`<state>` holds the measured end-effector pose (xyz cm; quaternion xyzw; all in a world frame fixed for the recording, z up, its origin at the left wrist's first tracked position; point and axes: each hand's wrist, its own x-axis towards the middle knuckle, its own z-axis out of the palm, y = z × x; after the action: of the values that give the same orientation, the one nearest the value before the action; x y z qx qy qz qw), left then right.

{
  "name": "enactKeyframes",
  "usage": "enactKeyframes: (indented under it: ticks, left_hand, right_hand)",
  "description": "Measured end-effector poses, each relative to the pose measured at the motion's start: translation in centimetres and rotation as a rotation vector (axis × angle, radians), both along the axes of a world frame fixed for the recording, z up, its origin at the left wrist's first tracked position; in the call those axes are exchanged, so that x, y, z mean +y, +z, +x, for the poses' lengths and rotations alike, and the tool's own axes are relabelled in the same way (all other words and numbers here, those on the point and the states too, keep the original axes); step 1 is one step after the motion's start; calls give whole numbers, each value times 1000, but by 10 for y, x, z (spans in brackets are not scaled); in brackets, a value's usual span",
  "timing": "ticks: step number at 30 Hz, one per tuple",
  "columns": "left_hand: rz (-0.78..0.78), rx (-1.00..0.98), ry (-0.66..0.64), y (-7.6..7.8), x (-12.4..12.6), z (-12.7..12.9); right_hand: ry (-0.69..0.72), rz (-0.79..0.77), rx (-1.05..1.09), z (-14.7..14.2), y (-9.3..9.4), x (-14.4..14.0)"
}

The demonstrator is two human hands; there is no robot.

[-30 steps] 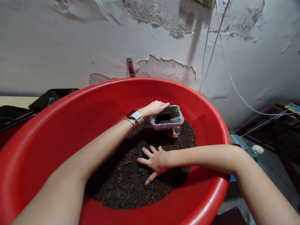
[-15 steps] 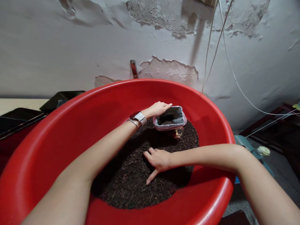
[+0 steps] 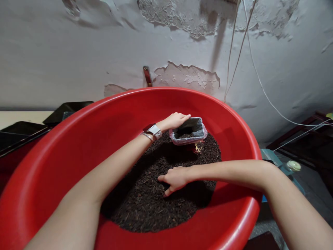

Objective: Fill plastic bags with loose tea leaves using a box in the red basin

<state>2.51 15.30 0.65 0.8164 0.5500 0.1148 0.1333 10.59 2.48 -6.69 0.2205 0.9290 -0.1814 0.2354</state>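
Inside a large red plastic basin (image 3: pixel 78 139), a mound of dark, loose tea-like leaves (image 3: pixel 151 208) fills the bottom. Both of the person's bare arms reach into it from the near side.

The left hand (image 3: pixel 174 121), with a pale watch (image 3: pixel 154 130) on its wrist, rests on the near-left rim of a small open bag (image 3: pixel 188 130). Its fingers (image 3: pixel 183 117) are held together and laid flat over the bag's edge, so the mouth stands open; whether the thumb grips underneath cannot be seen. The bag is clear plastic with a dark lining, stands upright on the far side of the leaf mound, and has a little of the dark leaf inside. A glimpse of gold packaging shows just below it.

The right hand (image 3: pixel 174 178) lies palm down on the leaves near the middle of the mound, well short of the bag. Its fingers (image 3: pixel 163 178) are curled inward and drawn together, digging into the leaves, with the thumb pointing toward the near edge.

Behind the basin is a grey wall (image 3: pixel 52 52) with flaking plaster, and thin white cords (image 3: pixel 256 78) hang down it on the right.
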Motion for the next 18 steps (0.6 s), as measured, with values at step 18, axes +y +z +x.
enactKeyframes:
  ticks: [18]
  left_hand:
    - [28,7,-62,-14,27,-2]
  right_hand:
    - [-324,547,381,35,108,69]
